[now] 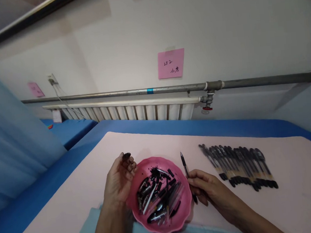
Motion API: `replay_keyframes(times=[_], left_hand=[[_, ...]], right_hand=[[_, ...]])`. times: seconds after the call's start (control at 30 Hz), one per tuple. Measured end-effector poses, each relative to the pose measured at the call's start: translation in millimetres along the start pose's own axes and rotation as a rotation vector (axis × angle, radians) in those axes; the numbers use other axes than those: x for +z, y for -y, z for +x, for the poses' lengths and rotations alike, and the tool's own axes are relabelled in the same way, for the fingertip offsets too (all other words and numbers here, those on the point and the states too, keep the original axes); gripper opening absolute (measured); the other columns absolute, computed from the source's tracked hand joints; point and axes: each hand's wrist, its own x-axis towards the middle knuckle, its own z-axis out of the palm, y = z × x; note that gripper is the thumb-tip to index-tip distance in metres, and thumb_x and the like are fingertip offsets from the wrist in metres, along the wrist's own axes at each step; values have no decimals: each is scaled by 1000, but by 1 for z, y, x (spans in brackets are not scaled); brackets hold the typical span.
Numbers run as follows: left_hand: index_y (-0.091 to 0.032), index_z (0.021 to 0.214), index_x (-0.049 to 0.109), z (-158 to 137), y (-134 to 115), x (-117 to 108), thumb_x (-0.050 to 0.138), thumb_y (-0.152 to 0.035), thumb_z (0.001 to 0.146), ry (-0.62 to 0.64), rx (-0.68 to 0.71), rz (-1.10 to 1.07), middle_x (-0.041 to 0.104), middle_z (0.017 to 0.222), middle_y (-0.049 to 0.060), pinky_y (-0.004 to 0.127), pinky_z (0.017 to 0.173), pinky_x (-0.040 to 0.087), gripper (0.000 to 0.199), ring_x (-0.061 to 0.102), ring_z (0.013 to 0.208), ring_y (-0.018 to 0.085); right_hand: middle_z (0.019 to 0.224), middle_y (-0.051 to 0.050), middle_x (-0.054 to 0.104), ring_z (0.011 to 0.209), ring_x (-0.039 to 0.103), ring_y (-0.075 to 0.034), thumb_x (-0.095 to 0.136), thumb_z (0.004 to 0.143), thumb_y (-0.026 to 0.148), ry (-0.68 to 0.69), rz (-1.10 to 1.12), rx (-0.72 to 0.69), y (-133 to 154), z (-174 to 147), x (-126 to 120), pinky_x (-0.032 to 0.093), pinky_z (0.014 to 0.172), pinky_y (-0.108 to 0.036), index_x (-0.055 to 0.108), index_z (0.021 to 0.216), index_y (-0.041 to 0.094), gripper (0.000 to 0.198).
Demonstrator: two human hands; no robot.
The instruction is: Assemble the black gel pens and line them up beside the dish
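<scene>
My left hand (119, 183) is raised at the left rim of a pink bowl (188, 200), fingers curled, with a small black pen cap (126, 156) pinched at its fingertips. To the right of the bowl, my right hand (209, 186) grips a capless pen (184, 163), its writing tip pointing up and away from me. Inside the bowl lie loose pen parts (158, 197): black caps, clear barrels, small black pieces and a white stick. On the right, a row of assembled black pens (238, 165) lies side by side.
A pale pink sheet (78, 195) covers the blue bed or table top (145, 126). Behind it run a white radiator (133, 111) and a metal pipe (110, 94) with a red-handled valve (207, 108). A pink note (171, 63) is stuck on the wall. Blue curtain (13, 143) hangs at left.
</scene>
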Motion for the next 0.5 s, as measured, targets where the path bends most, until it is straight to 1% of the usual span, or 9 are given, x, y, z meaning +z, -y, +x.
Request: replay_keyframes(times=[0.07,0.17,0.23,0.3,0.37,0.43,0.5], left_hand=[[-14,68,61,-1,5,1,61,-19,73,16,82,218,58,60,1,21,53,40,7,50,52,10],[-15,67,65,0,20,3,67,-13,66,123,256,568,59,61,0,20,57,37,3,49,57,11],[-18,67,68,2,31,4,66,-5,63,214,332,702,61,67,1,21,62,36,13,50,65,13],[-22,63,69,6,41,6,63,0,61,301,356,776,60,68,2,22,66,35,23,49,70,16],[-23,56,67,11,49,8,61,4,58,356,346,827,57,64,2,23,69,35,28,49,70,18],[-24,50,64,16,56,10,60,5,57,364,307,818,56,61,2,24,70,35,29,50,71,19],[-23,48,61,20,61,12,58,3,59,315,243,687,56,59,3,24,70,36,28,52,71,19]], right_hand=[[48,8,45,38,35,-5,62,70,36,3,2,5,1,-1,1,22,38,-20,51,69,18,21],[48,8,45,38,36,-6,62,70,36,5,3,10,2,-1,1,23,38,-20,52,69,18,21],[48,8,44,39,37,-6,63,69,36,3,9,12,2,-1,1,23,38,-20,51,68,18,22],[48,8,44,38,37,-6,63,69,36,-1,11,12,2,-1,1,23,38,-20,50,67,19,22],[47,8,44,38,37,-6,62,69,36,-2,13,13,1,0,1,23,37,-20,50,67,19,21],[47,8,45,38,37,-6,62,68,34,-1,13,12,0,1,0,22,37,-20,50,68,19,19],[47,8,45,38,39,-7,61,68,32,0,10,9,-1,1,0,23,37,-19,50,69,19,17]])
